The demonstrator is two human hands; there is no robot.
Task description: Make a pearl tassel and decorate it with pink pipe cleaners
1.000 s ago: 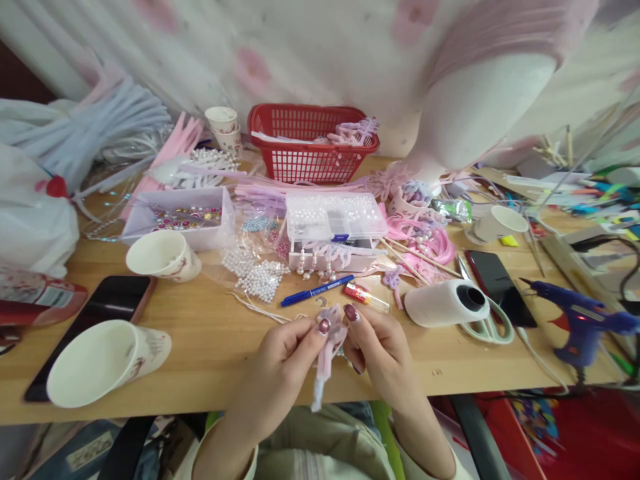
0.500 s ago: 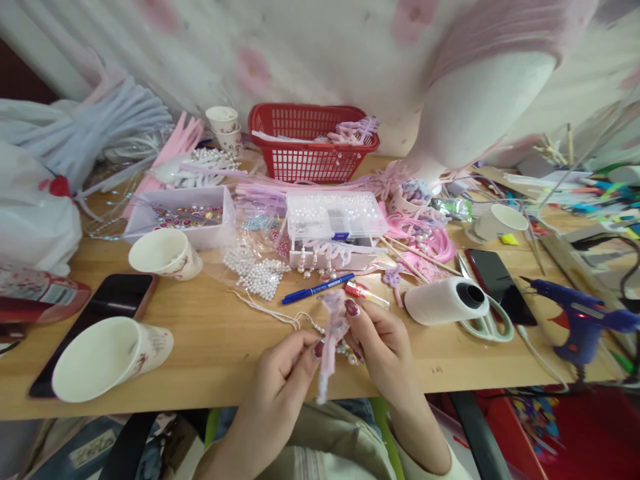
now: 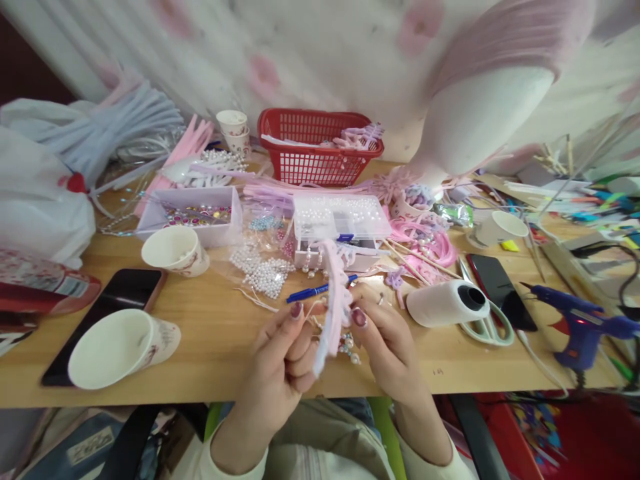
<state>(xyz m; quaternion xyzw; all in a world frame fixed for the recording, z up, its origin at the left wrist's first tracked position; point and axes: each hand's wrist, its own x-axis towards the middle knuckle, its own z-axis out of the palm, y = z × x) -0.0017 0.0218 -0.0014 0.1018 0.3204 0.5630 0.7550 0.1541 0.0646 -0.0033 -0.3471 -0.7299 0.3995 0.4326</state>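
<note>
Both my hands hold a fuzzy pink pipe-cleaner piece above the near edge of the wooden table. My left hand pinches its lower part, fingers closed. My right hand grips it from the right side, also closed. Small pearl beads dangle from the piece between my hands. A blue pen lies just behind it, partly hidden by the piece.
A clear bead box, loose pearls, a red basket, paper cups, a phone, a white thread spool, scissors, another phone and a blue glue gun crowd the table. A white mannequin form stands behind.
The pink piece has risen and straightened, now reaching up over the pen. My left fingers shifted from its top to lower down. The view moved slightly left.
</note>
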